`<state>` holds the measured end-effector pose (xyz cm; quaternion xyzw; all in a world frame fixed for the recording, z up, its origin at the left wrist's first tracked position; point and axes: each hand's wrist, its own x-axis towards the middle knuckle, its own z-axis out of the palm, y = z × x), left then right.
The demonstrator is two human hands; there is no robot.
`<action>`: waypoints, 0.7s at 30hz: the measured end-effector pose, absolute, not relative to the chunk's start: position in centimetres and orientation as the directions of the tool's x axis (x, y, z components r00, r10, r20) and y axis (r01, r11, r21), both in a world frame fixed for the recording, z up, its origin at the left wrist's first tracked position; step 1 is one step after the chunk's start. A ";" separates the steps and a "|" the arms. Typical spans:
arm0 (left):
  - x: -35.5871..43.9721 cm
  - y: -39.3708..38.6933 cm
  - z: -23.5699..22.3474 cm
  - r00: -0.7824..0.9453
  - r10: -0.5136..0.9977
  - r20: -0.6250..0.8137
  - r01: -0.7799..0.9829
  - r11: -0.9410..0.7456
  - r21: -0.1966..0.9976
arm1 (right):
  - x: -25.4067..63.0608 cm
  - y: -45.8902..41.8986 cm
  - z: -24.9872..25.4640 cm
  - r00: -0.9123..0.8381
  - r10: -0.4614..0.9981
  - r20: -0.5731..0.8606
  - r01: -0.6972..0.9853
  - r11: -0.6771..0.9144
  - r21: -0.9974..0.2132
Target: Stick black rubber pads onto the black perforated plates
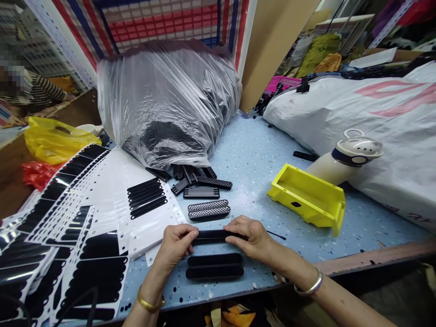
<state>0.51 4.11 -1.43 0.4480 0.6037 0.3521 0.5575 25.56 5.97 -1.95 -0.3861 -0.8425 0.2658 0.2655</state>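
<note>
Lower ctr of frame: black strip (211,235) lies btwn the two hands, flat on or just above the blue table (252,181); can't tell which. L hand (177,243) pinches its left end w/ thumb + index; R hand (245,236) has its right end btwn thumb below & fingers above. Both ends partly hidden by fingertips, so can't tell if it's one pc or two stacked.

Just below, nearer bottom edge: pair of black bars (214,266), side by side. Just above hands: two patterned bars (209,210), touching. Above those, mid-frame, a loose pile (207,184) of similar pcs, its back part tucked under the clear plastic bag (170,104); contents dark, hard to make out thru the folds.

Lower left: white sheets (150,231) w/ rows of black stickers (146,198), overlapping, cut off at frame edge. Right: yellow bin (306,195), hiding the lower part of a bottle (354,154). White sack (340,104) runs off the right edge. Upper left: person in striped sleeve (44,91), blurry, partly cut off.
</note>
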 end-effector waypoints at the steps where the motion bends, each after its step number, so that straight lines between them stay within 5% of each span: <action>1: 0.5 4.1 -1.5 0.024 0.932 -0.362 0.148 0.354 0.923 | 25.6 6.0 -2.0 -0.562 0.792 0.240 0.503 0.557 -0.660; 13: 0.6 4.2 -1.1 0.011 0.926 -0.377 0.140 0.372 0.918 | 25.5 6.5 -1.9 -0.488 0.867 0.099 0.354 0.300 -0.886; 21: 0.5 4.1 -1.3 0.012 0.929 -0.371 0.162 0.364 0.917 | 25.4 6.7 -2.6 -0.424 0.904 0.052 0.320 0.203 -0.925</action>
